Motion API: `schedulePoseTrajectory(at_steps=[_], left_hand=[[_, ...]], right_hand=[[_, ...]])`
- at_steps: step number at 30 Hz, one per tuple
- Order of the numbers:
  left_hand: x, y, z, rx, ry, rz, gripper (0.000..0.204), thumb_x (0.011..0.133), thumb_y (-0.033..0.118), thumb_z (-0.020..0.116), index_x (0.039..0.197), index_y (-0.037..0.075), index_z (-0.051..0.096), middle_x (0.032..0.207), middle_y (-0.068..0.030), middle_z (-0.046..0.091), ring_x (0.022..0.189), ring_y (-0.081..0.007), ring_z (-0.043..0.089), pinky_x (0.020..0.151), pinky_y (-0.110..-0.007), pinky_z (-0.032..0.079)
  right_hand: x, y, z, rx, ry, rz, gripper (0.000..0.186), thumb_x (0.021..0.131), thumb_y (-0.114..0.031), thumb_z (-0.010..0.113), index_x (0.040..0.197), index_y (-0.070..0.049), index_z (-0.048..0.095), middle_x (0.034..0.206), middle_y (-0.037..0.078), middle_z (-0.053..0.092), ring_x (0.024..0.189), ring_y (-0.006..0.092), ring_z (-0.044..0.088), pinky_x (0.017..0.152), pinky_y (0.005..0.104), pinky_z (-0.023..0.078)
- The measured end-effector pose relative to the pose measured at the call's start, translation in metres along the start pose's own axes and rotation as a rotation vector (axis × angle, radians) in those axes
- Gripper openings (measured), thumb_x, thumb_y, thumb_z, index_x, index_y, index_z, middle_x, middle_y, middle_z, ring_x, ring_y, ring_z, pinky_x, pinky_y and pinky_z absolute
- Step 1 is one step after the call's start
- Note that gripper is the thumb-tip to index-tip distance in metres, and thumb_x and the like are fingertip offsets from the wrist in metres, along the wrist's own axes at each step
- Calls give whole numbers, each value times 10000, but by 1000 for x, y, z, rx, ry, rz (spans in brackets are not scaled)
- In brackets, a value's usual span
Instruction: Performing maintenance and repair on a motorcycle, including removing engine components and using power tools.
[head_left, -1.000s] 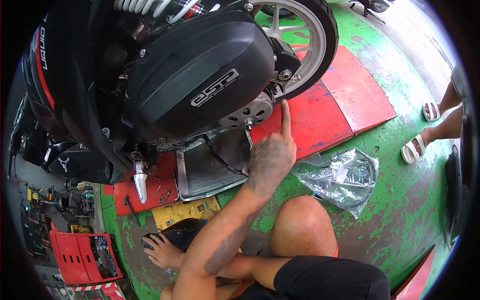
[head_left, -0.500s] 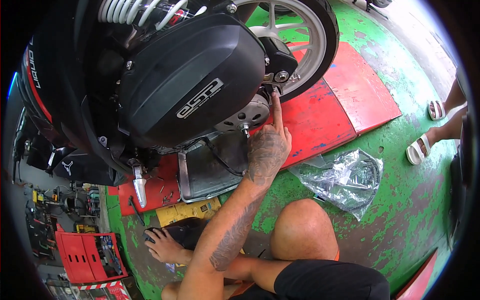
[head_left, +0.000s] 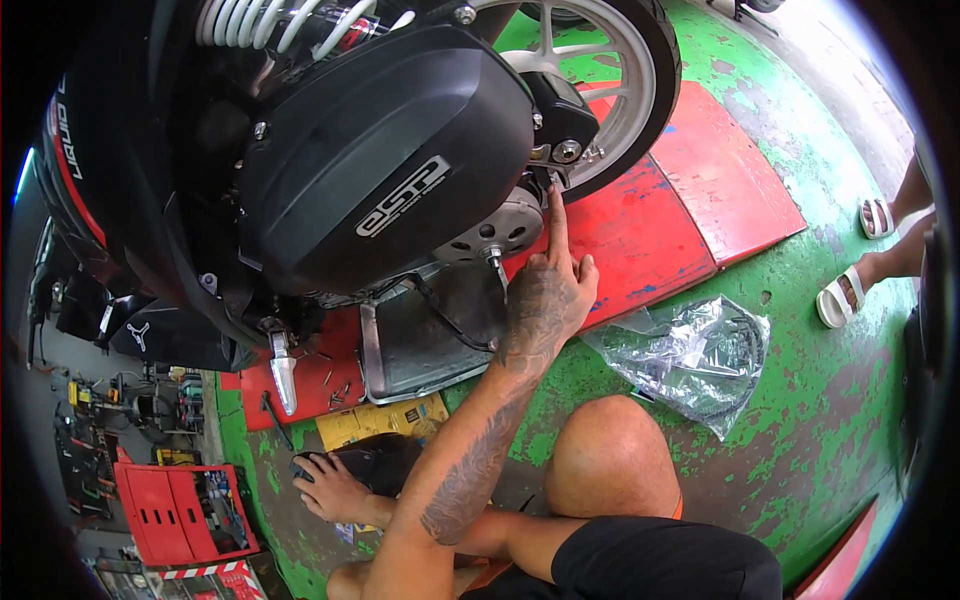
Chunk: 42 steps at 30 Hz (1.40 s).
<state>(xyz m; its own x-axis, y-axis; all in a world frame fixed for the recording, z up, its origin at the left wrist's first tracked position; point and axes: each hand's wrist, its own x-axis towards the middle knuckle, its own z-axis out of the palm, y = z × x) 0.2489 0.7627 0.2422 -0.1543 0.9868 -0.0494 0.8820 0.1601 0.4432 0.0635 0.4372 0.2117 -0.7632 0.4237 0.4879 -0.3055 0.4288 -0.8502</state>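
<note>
My left hand (head_left: pixel 560 290), on the tattooed forearm, has its index finger stretched up, touching or almost touching a small metal bracket (head_left: pixel 552 183) low by the white rear wheel (head_left: pixel 625 105). Its other fingers are partly bent and hold nothing visible. That finger is beside a holed metal disc (head_left: pixel 480 230) with a central bolt, below the scooter's black engine cover (head_left: pixel 390 130). My right hand (head_left: pixel 335 490) crosses under my left forearm and lies with spread fingers on a black padded-looking object (head_left: pixel 370 455). A metal drain tray (head_left: pixel 385 365) sits below the scooter.
A red ramp (head_left: pixel 750 205) lies under the scooter, with small bolts and tools at its left. A clear bag with cables (head_left: pixel 690 350) and yellow cardboard (head_left: pixel 350 425) are near my knee. Another person's sandaled feet (head_left: pixel 840 300) stand at right; a red tool cabinet (head_left: pixel 160 505) is lower left.
My left index finger has moved slightly left and up onto the bracket by the wheel. My right hand stays on the black object. The view has shifted slightly.
</note>
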Motion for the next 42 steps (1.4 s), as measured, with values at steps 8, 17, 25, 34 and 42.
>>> schedulePoseTrajectory(at_steps=[8,17,25,34,42], left_hand=[[3,16,3,-400,-5,-16,938,914,178,619,1544,2,-53,787,-88,686,763,-221,672,783,-368,523],[-75,3,-31,-611,-134,141,738,899,187,631,1502,-3,250,680,-127,648,594,-251,643,588,-394,504],[-306,-106,-260,-384,-67,122,481,870,301,696,1240,6,610,952,-143,701,898,-230,691,743,-335,544],[-682,-345,-119,-49,951,-1206,482,926,219,645,1374,75,541,982,-89,683,779,-161,642,697,-294,518],[-708,-302,139,-80,961,-1385,296,903,111,624,1190,40,633,1143,-172,587,991,-351,629,837,-420,526]], right_hand=[[-1,2,-2,-52,55,-45,329,943,-268,523,1209,-76,547,1410,236,400,1275,430,411,1037,636,336],[22,20,17,-224,103,-258,160,792,-205,568,865,-66,601,875,196,565,893,371,548,862,512,432],[54,55,11,-103,-7,-82,344,900,-139,623,1243,-144,602,1337,207,497,1223,398,492,1021,477,406],[57,39,10,-14,-153,-149,258,989,-201,576,1208,-77,632,1375,180,500,1301,314,472,1112,384,332],[78,41,19,-49,-258,15,393,1071,-327,419,1292,-43,575,1336,101,557,1289,186,474,1115,323,317]])
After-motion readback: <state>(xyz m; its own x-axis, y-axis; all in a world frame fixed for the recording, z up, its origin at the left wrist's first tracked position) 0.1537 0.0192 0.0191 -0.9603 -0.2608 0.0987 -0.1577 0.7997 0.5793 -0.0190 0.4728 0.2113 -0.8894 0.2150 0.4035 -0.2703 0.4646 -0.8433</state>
